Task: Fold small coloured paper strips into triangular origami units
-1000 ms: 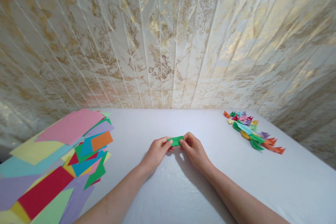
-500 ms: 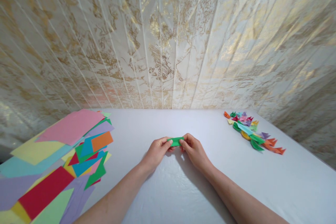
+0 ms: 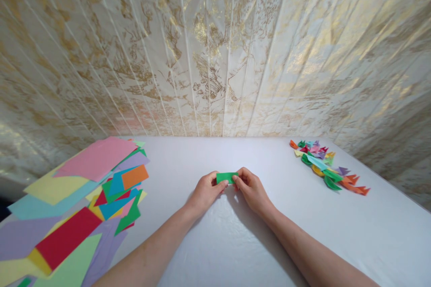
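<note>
Between both hands, a small green strip of folded paper [image 3: 226, 177] is held over the middle of the white table [image 3: 215, 242]. My left hand [image 3: 208, 192] pinches its left part, with the thumb along the lower edge. On the other end, my right hand [image 3: 249, 186] grips it between thumb and fingers. The strip lies roughly level and faces me. Fingers behind the paper are mostly hidden.
At the left lies a spread of coloured paper, including a pink sheet [image 3: 97, 159], a red sheet [image 3: 69, 237] and an orange piece [image 3: 135, 176]. Several small folded paper shapes [image 3: 332, 181] sit at the right. A gold-patterned curtain [image 3: 215, 54] hangs behind the table.
Both hands still hold the green paper. The left thumb has slid toward the middle along the lower edge, and more of the strip's face shows. The view has shifted slightly.
</note>
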`<state>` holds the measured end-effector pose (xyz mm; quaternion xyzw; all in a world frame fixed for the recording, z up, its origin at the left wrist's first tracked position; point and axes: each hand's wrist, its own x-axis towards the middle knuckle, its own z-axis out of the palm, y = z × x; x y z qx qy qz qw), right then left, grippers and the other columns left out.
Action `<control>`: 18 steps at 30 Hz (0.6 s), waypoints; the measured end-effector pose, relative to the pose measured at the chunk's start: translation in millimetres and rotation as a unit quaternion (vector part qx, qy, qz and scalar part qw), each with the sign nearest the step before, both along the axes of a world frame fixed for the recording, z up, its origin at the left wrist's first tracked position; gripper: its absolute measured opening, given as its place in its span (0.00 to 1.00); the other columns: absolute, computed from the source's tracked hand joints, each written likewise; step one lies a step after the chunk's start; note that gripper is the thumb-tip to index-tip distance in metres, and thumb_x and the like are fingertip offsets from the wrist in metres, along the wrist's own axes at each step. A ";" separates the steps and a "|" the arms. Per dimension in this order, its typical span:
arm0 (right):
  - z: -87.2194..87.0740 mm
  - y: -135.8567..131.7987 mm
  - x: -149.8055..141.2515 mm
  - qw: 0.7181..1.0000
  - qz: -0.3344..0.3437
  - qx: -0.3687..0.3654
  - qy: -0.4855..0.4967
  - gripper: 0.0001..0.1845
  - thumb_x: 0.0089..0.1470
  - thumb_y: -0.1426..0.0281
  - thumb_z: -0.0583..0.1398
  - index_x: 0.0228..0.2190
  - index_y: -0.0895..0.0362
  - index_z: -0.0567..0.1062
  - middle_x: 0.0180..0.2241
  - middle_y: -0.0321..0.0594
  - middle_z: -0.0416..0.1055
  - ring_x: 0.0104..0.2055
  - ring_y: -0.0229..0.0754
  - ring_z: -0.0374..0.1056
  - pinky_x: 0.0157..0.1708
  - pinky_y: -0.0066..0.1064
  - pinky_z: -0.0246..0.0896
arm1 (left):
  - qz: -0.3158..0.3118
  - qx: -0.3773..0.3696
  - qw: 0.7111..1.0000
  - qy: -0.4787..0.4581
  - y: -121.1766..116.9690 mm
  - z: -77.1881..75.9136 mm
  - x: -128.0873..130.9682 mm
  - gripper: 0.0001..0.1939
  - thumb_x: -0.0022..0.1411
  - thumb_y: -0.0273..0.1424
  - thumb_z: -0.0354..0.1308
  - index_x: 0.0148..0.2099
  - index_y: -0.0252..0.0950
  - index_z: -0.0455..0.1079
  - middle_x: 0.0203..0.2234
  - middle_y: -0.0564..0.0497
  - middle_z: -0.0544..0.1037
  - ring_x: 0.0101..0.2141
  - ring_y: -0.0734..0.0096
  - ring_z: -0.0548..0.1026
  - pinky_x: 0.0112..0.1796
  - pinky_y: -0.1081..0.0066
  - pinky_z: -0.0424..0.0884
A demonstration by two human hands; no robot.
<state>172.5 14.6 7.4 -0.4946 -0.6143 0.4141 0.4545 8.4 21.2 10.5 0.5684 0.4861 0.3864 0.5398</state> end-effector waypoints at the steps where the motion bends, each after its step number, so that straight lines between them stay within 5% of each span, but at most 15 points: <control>1: 0.1 0.1 -0.2 1.000 0.000 0.001 0.000 0.13 0.56 0.60 0.56 0.26 0.55 0.65 0.20 0.31 0.65 0.24 0.37 0.61 0.26 0.29 0.54 | 0.001 0.000 1.000 0.003 -0.2 0.5 0.1 0.11 0.52 0.38 0.58 0.30 0.34 0.66 0.23 0.54 0.72 0.24 0.74 0.68 0.27 0.74 0.62; 18: 1.0 -2.2 1.8 0.998 -0.023 0.031 -0.042 0.12 0.58 0.62 0.55 0.26 0.55 0.66 0.22 0.32 0.65 0.25 0.38 0.59 0.26 0.28 0.52 | 0.004 0.010 1.000 0.013 -0.2 -0.9 0.3 0.12 0.52 0.40 0.58 0.28 0.36 0.63 0.20 0.56 0.69 0.22 0.74 0.66 0.26 0.73 0.62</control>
